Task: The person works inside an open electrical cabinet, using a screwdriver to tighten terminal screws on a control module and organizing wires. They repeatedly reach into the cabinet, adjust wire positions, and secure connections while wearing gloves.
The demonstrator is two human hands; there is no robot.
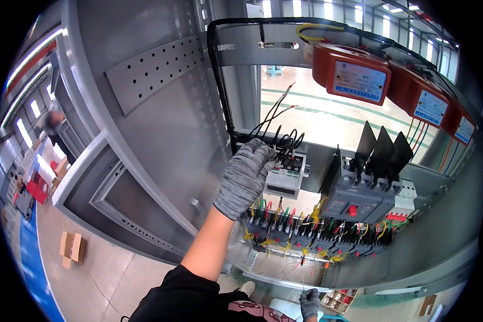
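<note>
My left hand [247, 174], in a grey knit glove, reaches up to a small white-and-grey device [283, 183] on the cabinet's cross rail. Its fingers are closed at the device's top left, pinching a black wire; the fingertips are partly hidden. Several black wires [291, 140] loop into the device's top terminals. Two more wires [278, 110] stick up with bare ends. Low in the view my right hand [309, 304], also gloved, is closed around what looks like a screwdriver [303, 279], its thin shaft pointing up and its handle hidden in the fist.
A large breaker [357, 198] with black upright barriers stands right of the device. Below runs a row of small breakers [316, 239] with coloured wires. Red-brown transformers [354, 75] hang above. A parts box [339, 300] lies below; another person [56, 129] stands far left.
</note>
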